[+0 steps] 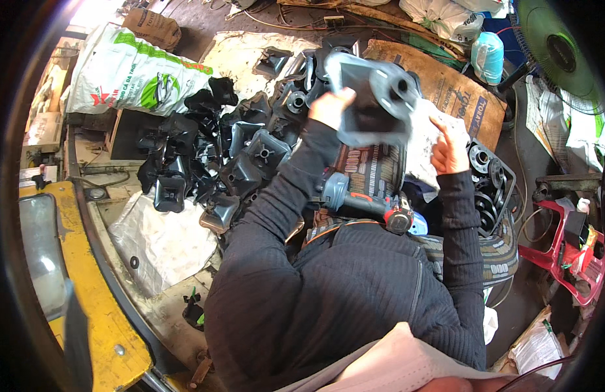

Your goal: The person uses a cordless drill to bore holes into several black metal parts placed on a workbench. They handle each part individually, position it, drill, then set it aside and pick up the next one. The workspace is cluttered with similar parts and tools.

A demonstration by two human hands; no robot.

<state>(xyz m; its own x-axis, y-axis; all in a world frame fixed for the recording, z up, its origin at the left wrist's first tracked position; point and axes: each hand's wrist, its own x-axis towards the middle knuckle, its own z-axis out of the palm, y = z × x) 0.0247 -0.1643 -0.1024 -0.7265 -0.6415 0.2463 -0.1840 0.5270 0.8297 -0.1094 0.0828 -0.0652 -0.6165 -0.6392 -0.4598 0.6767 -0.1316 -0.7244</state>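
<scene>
My left hand [331, 110] grips the left edge of a black square plastic housing [368, 108] with a pale rim, held up over my lap and blurred by motion. A round flange with a central hole [399, 86] shows at its upper right; I cannot tell whether it is attached. Just right of the housing is my right hand [450, 146], its index finger stretched and the others curled. Whatever those fingers hold, if anything, is hidden. Below the housing, a blue and black cordless drill [364, 201] lies across my lap.
Many black plastic housings [244, 171] are heaped at left. Round black flanges fill a crate [511, 175] by my right forearm. A white sack [136, 73], flattened cardboard [475, 98], a green fan [556, 52] and a red plastic stool [551, 245] stand around. A yellow metal frame [87, 287] borders the left.
</scene>
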